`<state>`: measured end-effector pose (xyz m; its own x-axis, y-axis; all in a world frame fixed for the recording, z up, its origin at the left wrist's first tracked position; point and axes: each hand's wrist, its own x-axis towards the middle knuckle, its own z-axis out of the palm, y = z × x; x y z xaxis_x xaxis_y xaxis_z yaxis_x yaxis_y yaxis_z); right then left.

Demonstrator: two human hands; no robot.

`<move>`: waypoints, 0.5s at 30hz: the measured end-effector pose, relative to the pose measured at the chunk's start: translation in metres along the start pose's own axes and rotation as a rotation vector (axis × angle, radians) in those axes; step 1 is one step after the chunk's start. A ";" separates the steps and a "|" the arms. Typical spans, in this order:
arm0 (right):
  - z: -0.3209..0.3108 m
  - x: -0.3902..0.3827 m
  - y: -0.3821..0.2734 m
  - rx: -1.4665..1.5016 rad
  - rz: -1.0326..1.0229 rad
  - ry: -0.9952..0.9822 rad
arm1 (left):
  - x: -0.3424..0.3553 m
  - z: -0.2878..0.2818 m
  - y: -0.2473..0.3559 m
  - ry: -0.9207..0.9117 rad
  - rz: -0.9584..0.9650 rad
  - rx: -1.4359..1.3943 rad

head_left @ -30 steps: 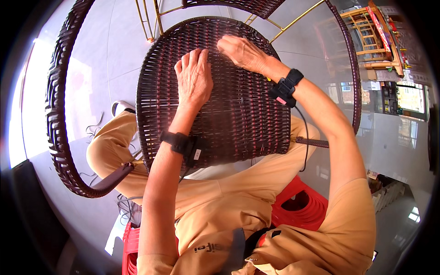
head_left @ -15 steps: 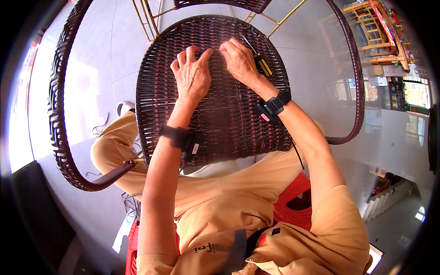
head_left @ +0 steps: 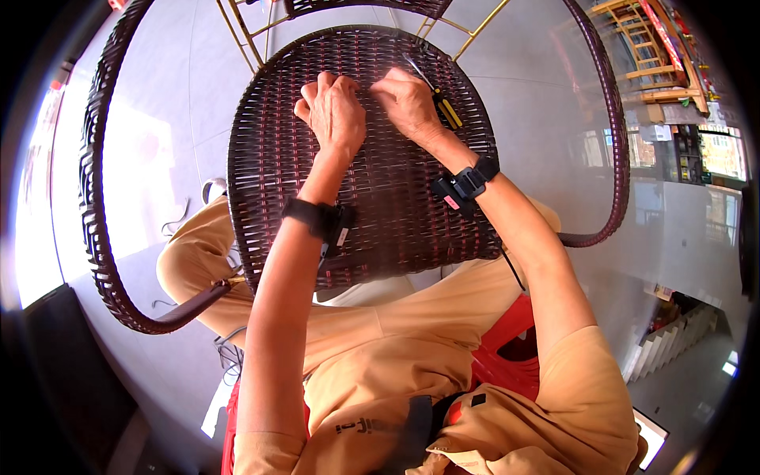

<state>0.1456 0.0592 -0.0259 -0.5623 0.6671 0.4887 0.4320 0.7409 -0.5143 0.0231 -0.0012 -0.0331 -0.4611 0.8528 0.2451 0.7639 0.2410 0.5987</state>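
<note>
A dark brown woven wicker seat [head_left: 380, 198] fills the space before me. Over its far half, my left hand [head_left: 334, 115] is closed, its fingers curled and pointing away from me. A small gap to the right, my right hand [head_left: 408, 103] is also closed, thumb and fingers drawn together in a pinch toward the left hand. Whatever the fingers hold, if anything, is too small or hidden to make out. Beside the right hand lies a screwdriver [head_left: 446, 107] with a yellow and black handle, its thin shaft pointing far left on the weave.
Curved woven arms, the left one [head_left: 93, 182] and the right one [head_left: 617, 142], arch around the seat. Gold-coloured metal legs [head_left: 241, 32] stand beyond it. Black straps with small devices [head_left: 469, 184] sit on both wrists. A wooden rack [head_left: 661, 55] stands far right; cables [head_left: 229, 352] lie lower left.
The left hand's fingers have curled in more, and the right hand has shifted slightly left with its fingers closer together. The seat and screwdriver appear shifted slightly left in view.
</note>
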 end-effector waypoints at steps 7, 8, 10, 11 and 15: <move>-0.007 -0.008 -0.005 -0.016 -0.003 -0.126 | -0.011 0.010 0.002 0.161 0.006 -0.103; -0.010 -0.009 -0.007 -0.015 -0.010 -0.120 | -0.007 0.010 0.004 0.157 -0.024 -0.090; -0.015 -0.013 -0.008 -0.106 -0.068 -0.181 | -0.003 0.010 0.011 0.137 -0.091 -0.053; -0.017 -0.014 -0.009 -0.130 -0.028 -0.248 | -0.002 0.014 0.013 0.150 -0.101 -0.045; -0.038 -0.017 -0.007 -0.099 -0.032 -0.109 | -0.008 0.017 0.013 0.178 -0.063 -0.068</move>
<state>0.1789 0.0455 -0.0045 -0.6475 0.6348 0.4216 0.4774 0.7691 -0.4249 0.0448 0.0032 -0.0404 -0.5839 0.7403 0.3331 0.7019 0.2542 0.6654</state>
